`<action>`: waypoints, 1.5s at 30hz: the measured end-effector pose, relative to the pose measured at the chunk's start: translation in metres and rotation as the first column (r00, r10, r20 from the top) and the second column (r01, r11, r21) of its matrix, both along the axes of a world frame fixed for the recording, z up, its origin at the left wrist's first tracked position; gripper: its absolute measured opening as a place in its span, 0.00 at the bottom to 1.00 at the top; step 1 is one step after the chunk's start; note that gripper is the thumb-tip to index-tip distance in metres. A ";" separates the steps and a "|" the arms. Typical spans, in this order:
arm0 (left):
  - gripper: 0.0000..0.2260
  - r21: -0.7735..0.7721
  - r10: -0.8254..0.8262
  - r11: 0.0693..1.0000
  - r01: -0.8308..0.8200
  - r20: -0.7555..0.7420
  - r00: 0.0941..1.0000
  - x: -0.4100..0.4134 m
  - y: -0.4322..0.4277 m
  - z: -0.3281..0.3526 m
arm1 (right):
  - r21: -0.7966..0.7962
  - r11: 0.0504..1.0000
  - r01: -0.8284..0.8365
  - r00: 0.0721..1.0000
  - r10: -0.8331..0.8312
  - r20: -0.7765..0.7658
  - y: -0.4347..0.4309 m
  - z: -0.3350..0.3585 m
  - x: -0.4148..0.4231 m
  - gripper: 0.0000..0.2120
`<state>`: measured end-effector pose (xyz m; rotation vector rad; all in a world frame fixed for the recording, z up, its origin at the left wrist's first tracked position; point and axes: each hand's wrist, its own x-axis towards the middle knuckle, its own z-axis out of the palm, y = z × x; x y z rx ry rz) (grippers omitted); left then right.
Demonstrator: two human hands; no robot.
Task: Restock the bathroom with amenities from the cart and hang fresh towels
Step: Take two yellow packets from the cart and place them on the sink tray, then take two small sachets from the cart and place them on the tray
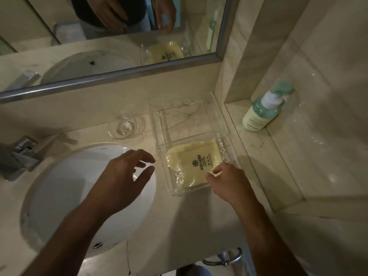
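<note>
Green-capped bottle (258, 114) reads "YAPING"; right hand (229, 182) pinches logo-printed packet (195, 164).

The right hand (229, 180) covers the near right corner of the yellow packet (194, 164), so its fingertips and how they meet the wrapper cannot be made out. The packet's dark print is too small to read. The clear tray (219, 116) has walls so transparent that its near edge is hard to trace under the hand. The faucet (18, 154) is cut off by the left edge of the picture. The pump bottle (260, 110) carries small lettering, mostly illegible, and its pump head is blurred. A metal ring (223, 255) below the counter's (179, 226) front edge is only partly seen.
</note>
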<state>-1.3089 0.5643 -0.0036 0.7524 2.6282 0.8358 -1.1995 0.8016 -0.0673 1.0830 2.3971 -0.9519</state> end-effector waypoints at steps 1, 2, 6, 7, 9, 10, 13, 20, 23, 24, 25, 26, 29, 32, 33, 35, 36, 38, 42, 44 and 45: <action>0.07 0.013 -0.018 1.000 0.019 -0.022 1.000 -0.001 0.002 0.004 | 0.044 0.998 -0.047 0.998 0.048 -0.030 -0.002 0.014 -0.002 0.16; 0.07 0.023 -0.038 0.999 0.039 -0.052 0.998 -0.001 0.003 0.008 | 0.078 0.994 -0.074 0.996 0.079 -0.051 -0.004 0.027 -0.003 0.15; 0.06 0.037 -0.092 0.994 0.099 -0.148 0.985 -0.003 0.002 0.019 | 0.206 0.970 -0.131 0.980 0.159 -0.123 -0.014 0.071 0.001 0.14; 0.06 0.042 -0.111 0.992 0.119 -0.164 0.980 -0.002 0.001 0.021 | 0.235 0.962 -0.141 0.976 0.176 -0.132 -0.018 0.081 0.005 0.14; 0.06 0.049 -0.162 0.983 0.174 -0.189 0.969 0.001 -0.004 0.026 | 0.278 0.951 -0.138 0.972 0.183 -0.144 -0.029 0.098 0.017 0.15; 0.06 0.055 -0.195 0.976 0.210 -0.199 0.960 0.002 -0.006 0.028 | 0.296 0.947 -0.127 0.973 0.177 -0.150 -0.036 0.106 0.025 0.15; 0.06 0.088 -0.305 0.939 0.332 -0.230 0.924 0.007 -0.009 0.039 | 0.361 0.930 -0.076 0.978 0.140 -0.155 -0.059 0.128 0.053 0.16; 0.06 0.195 -0.565 0.761 0.619 -0.269 0.780 0.056 -0.002 0.077 | 0.479 0.856 0.198 0.976 -0.126 -0.177 -0.124 0.176 0.155 0.16; 0.03 0.220 -0.684 0.639 0.737 -0.276 0.676 0.098 0.012 0.092 | 0.529 0.777 0.341 0.940 -0.268 -0.213 -0.153 0.195 0.212 0.15; 0.03 0.232 -0.718 0.593 0.771 -0.281 0.637 0.115 0.018 0.097 | 0.538 0.749 0.387 0.922 -0.316 -0.223 -0.163 0.202 0.232 0.15; 0.02 0.245 -0.749 0.544 0.802 -0.290 0.596 0.134 0.024 0.102 | 0.542 0.722 0.430 0.902 -0.365 -0.230 -0.172 0.210 0.251 0.15; 0.02 0.256 -0.777 0.493 0.831 -0.299 0.553 0.154 0.030 0.108 | 0.550 0.691 0.470 0.880 -0.413 -0.233 -0.181 0.218 0.271 0.16; 0.03 0.281 -0.852 0.340 0.898 -0.312 0.420 0.220 0.044 0.125 | 0.591 0.567 0.574 0.798 -0.550 -0.247 -0.212 0.239 0.334 0.17; 0.11 0.327 -0.902 0.163 0.931 -0.334 0.275 0.295 0.049 0.141 | 0.623 0.411 0.666 0.677 -0.682 -0.275 -0.250 0.256 0.398 0.16; 0.11 0.336 -0.913 0.109 0.936 -0.338 0.227 0.320 0.048 0.146 | 0.628 0.357 0.692 0.629 -0.725 -0.280 -0.263 0.262 0.419 0.16; 0.09 0.342 -0.927 0.003 0.940 -0.352 0.131 0.373 0.041 0.155 | 0.640 0.256 0.724 0.535 -0.794 -0.287 -0.294 0.274 0.462 0.17; 0.08 0.347 -0.929 -0.050 0.937 -0.360 0.084 0.400 0.035 0.158 | 0.644 0.215 0.734 0.495 -0.820 -0.289 -0.311 0.279 0.483 0.17; 0.10 0.353 -0.927 -0.148 0.924 -0.375 -0.005 0.453 0.018 0.165 | 0.653 0.125 0.747 0.412 -0.858 -0.307 -0.345 0.287 0.524 0.17; 0.04 0.339 -0.889 -0.353 0.872 -0.413 -0.200 0.562 -0.032 0.179 | 0.674 -0.092 0.733 0.219 -0.906 -0.362 -0.429 0.295 0.601 0.16; 0.05 0.333 -0.855 -0.442 0.833 -0.437 -0.280 0.616 -0.066 0.188 | 0.676 -0.176 0.716 0.130 -0.917 -0.377 -0.476 0.299 0.637 0.15; 0.04 0.333 -0.837 -0.483 0.810 -0.447 -0.315 0.643 -0.084 0.192 | 0.671 -0.215 0.710 0.088 -0.918 -0.387 -0.500 0.301 0.655 0.15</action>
